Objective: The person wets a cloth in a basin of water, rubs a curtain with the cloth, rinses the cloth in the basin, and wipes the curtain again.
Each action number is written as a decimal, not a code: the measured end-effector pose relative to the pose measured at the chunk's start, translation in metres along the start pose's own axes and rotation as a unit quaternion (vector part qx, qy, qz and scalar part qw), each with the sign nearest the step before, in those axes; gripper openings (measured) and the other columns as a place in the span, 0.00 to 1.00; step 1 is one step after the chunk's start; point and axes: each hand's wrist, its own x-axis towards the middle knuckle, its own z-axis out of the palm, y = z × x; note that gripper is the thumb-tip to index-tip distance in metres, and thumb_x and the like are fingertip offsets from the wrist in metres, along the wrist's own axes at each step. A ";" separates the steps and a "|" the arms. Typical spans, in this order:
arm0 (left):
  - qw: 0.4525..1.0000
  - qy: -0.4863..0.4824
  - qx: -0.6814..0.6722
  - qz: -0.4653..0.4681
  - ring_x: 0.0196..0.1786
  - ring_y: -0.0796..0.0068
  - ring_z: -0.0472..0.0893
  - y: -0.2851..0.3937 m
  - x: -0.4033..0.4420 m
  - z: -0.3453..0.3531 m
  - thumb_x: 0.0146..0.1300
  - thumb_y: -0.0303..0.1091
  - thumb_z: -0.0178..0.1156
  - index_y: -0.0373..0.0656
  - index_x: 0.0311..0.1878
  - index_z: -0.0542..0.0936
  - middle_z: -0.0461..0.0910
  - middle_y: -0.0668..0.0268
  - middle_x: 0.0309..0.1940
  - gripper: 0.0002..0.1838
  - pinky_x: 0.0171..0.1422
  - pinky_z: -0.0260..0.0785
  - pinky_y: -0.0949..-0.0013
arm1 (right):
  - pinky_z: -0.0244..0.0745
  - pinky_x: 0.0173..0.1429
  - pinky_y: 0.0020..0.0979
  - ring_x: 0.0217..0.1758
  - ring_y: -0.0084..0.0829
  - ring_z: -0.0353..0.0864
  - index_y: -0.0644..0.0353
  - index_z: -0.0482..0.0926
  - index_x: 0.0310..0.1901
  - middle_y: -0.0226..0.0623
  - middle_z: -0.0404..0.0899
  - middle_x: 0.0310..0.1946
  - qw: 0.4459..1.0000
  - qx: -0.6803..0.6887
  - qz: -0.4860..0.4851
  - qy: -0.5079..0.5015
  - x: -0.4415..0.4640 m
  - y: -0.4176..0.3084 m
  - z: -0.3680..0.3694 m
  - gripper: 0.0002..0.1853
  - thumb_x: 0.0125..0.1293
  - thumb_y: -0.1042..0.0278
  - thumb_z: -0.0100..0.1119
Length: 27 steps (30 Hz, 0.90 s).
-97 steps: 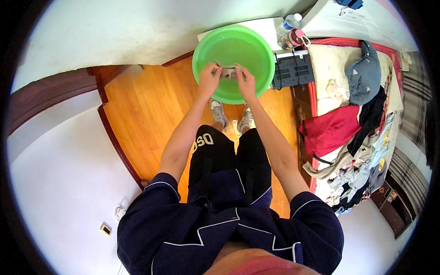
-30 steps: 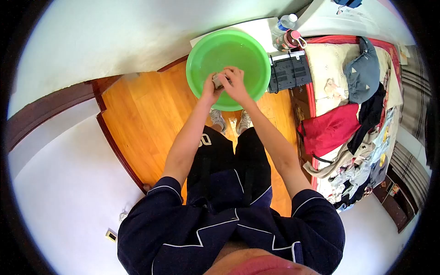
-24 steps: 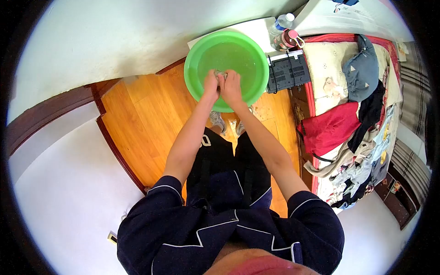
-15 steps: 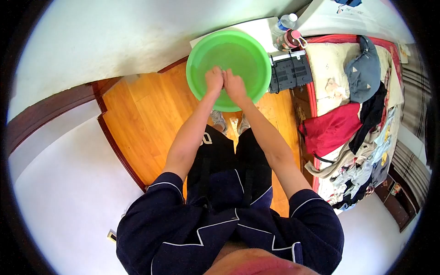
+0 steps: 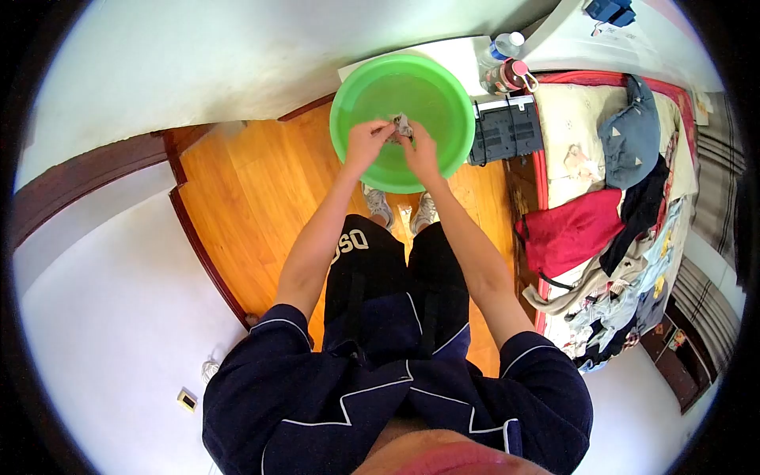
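A round green basin (image 5: 356, 170) stands in front of me, with what looks like water in it. Over it, both hands hold a small crumpled greyish cloth (image 5: 403, 125); its exact kind is too small to make out. My left hand (image 5: 369, 144) pinches the cloth's left side between thumb and fingers. On the other side, my right hand (image 5: 422, 152) is closed on the cloth, its thumb toward the middle. The fingertips of the two hands are close together but apart.
Right of the basin is a black-and-grey device (image 5: 507, 131) bound with cord. Behind it stand a clear bottle (image 5: 503, 47) and a pink-lidded bottle (image 5: 507, 77). A bed (image 5: 566, 103) on the right carries a blue-grey cap (image 5: 631, 134), a red garment (image 5: 571, 229) and other clothes.
Both hands have moved slightly apart, and the crumpled cloth now shows between them. Earlier they were pressed together and hid most of it. The view has shifted a little.
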 end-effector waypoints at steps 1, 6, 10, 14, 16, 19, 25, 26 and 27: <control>0.991 0.014 0.118 0.064 0.33 0.70 0.81 0.003 -0.002 -0.002 0.60 0.35 0.60 0.34 0.37 0.82 0.82 0.59 0.30 0.12 0.37 0.72 0.71 | 0.71 0.49 0.39 0.45 0.54 0.75 0.68 0.73 0.49 0.55 0.76 0.41 1.000 0.018 0.013 -0.005 0.001 0.001 -0.001 0.17 0.64 0.65 0.54; 0.944 0.072 0.293 0.132 0.32 0.60 0.81 0.025 -0.010 -0.005 0.59 0.35 0.60 0.40 0.37 0.83 0.81 0.54 0.31 0.09 0.39 0.71 0.68 | 0.68 0.32 0.37 0.26 0.45 0.73 0.67 0.74 0.36 0.48 0.75 0.24 0.996 0.011 0.054 -0.073 0.002 0.004 -0.020 0.09 0.65 0.68 0.53; 0.931 0.155 0.299 0.140 0.32 0.60 0.82 0.019 -0.002 -0.022 0.60 0.35 0.59 0.39 0.37 0.83 0.81 0.53 0.31 0.10 0.38 0.72 0.67 | 0.65 0.31 0.37 0.26 0.44 0.72 0.69 0.75 0.34 0.50 0.73 0.24 0.991 0.032 0.130 -0.018 0.004 0.033 -0.034 0.11 0.64 0.66 0.54; 0.937 0.158 0.303 0.073 0.29 0.64 0.83 0.007 0.007 -0.037 0.61 0.35 0.58 0.36 0.39 0.82 0.82 0.53 0.29 0.12 0.36 0.73 0.68 | 0.62 0.28 0.31 0.22 0.27 0.65 0.68 0.75 0.33 0.35 0.69 0.20 0.940 0.205 0.256 0.089 0.011 0.065 -0.028 0.11 0.64 0.66 0.56; 0.953 0.154 0.258 0.046 0.28 0.66 0.83 0.019 0.006 -0.034 0.61 0.36 0.58 0.36 0.40 0.82 0.82 0.54 0.28 0.12 0.35 0.73 0.69 | 0.61 0.28 0.29 0.23 0.25 0.65 0.68 0.75 0.34 0.33 0.69 0.20 0.923 0.246 0.279 0.097 0.022 0.044 -0.033 0.10 0.63 0.67 0.57; 0.975 0.160 0.148 0.040 0.29 0.71 0.84 0.018 0.011 -0.030 0.62 0.36 0.57 0.35 0.41 0.82 0.83 0.57 0.28 0.13 0.36 0.74 0.72 | 0.61 0.29 0.27 0.25 0.22 0.65 0.68 0.75 0.35 0.30 0.68 0.20 0.919 0.257 0.277 0.111 0.032 0.042 -0.033 0.11 0.62 0.67 0.59; 0.957 0.050 0.283 0.039 0.29 0.61 0.82 0.000 -0.003 -0.040 0.61 0.38 0.55 0.37 0.39 0.81 0.81 0.52 0.27 0.14 0.34 0.72 0.66 | 0.67 0.45 0.36 0.39 0.38 0.72 0.67 0.74 0.45 0.44 0.73 0.34 0.981 -0.032 0.164 0.095 0.026 0.057 -0.032 0.14 0.58 0.70 0.59; 0.921 -0.014 0.385 0.054 0.29 0.56 0.80 -0.007 -0.005 -0.041 0.61 0.38 0.54 0.38 0.39 0.80 0.79 0.50 0.26 0.13 0.33 0.70 0.63 | 0.68 0.52 0.40 0.47 0.46 0.73 0.66 0.73 0.48 0.50 0.74 0.42 0.977 -0.146 0.069 0.140 0.022 0.054 -0.030 0.17 0.56 0.72 0.59; 0.922 -0.012 0.384 0.052 0.29 0.56 0.80 -0.008 -0.007 -0.041 0.61 0.38 0.54 0.38 0.39 0.80 0.79 0.50 0.26 0.13 0.33 0.70 0.63 | 0.68 0.52 0.40 0.47 0.46 0.73 0.66 0.73 0.48 0.50 0.74 0.42 0.977 -0.146 0.068 0.138 0.018 0.049 -0.028 0.17 0.56 0.72 0.59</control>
